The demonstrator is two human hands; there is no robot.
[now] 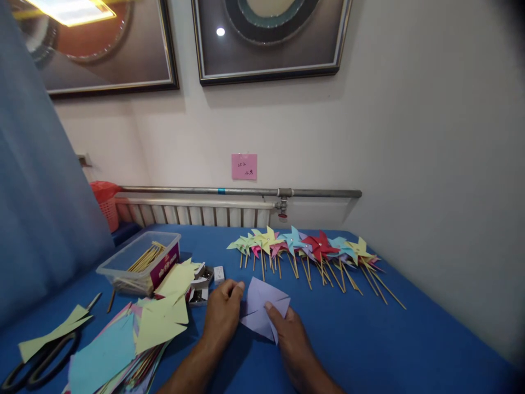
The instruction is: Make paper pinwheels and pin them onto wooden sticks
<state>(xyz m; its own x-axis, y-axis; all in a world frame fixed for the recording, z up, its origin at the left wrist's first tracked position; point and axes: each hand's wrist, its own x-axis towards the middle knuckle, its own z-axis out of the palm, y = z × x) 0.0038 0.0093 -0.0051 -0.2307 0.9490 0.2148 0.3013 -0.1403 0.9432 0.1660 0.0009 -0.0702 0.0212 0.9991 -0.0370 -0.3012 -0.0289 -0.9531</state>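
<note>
A light purple square of paper (258,300), slit inward from its corners, is held up over the blue table. My right hand (289,334) grips its lower right part, thumb on top and fingers behind. Just left of the paper is my left hand (225,306), its fingers curled and the thumb against the index finger; whatever is between them is too small or hidden to make out. Beyond my left hand sit small open boxes (199,293) with dark metal bits inside, and a small white box (219,274).
Finished paper pinwheels (320,244) on sticks lie in a row at the back right. A clear plastic box (118,262) holds wooden sticks. Cut paper sheets (102,350) are piled at the left, beside black-handled scissors (53,361). A radiator (197,214) runs along the wall.
</note>
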